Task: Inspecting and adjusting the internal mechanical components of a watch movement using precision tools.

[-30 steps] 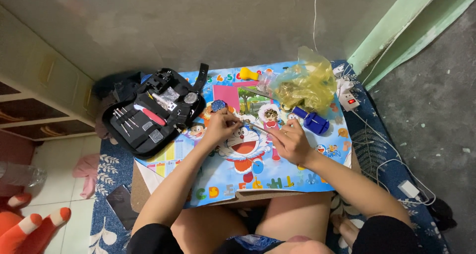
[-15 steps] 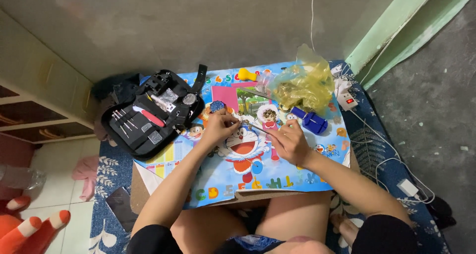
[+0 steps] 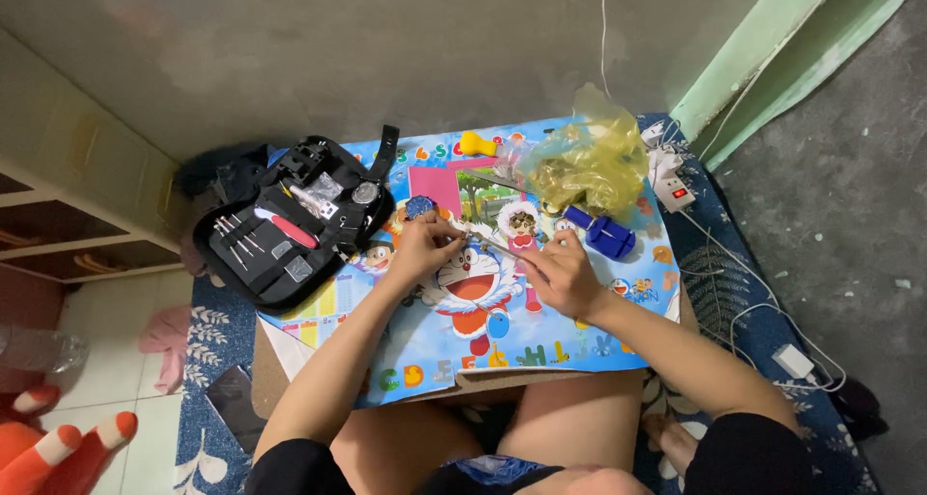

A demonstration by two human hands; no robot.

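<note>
My left hand [image 3: 426,246] rests on a colourful cartoon poster [image 3: 454,326] that covers a small low table, with its fingers pinched on a small metal piece, probably a watch part, too small to make out. My right hand [image 3: 563,273] grips a thin metal tool [image 3: 494,245] whose tip reaches left to the piece in my left hand. The two hands are close together over the middle of the poster.
An open black tool case [image 3: 286,223] with small tools lies at the table's left. A crumpled yellow plastic bag [image 3: 586,167], a blue tool block [image 3: 599,231] and a yellow bulb-shaped thing [image 3: 475,143] sit at the back. A power strip [image 3: 670,190] with cables lies at the right.
My right hand has shifted slightly, and the thin tool now points toward my left fingers. The left hand has stayed in place.
</note>
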